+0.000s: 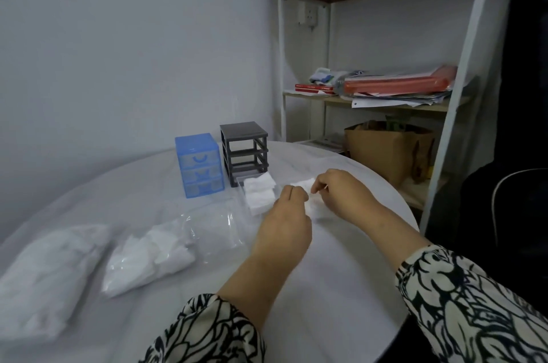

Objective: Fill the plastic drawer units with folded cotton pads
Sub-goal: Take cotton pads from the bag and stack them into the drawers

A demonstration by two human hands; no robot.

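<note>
Left hand and right hand both pinch one cotton pad, fingers curled onto it. Pad held just right of the grey drawer frame; blue drawer unit sits left of the frame.

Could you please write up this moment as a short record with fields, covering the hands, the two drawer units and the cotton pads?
left hand: pinches a white cotton pad together with the right hand
right hand: pinches the same pad
blue drawer unit: three drawers in place, all pushed in
grey drawer unit: frame with its drawer slots open and empty
folded pads: stacked in front of the grey frame, apparently in clear removed drawers
bags of pads: clear bag, near left on the table
</note>
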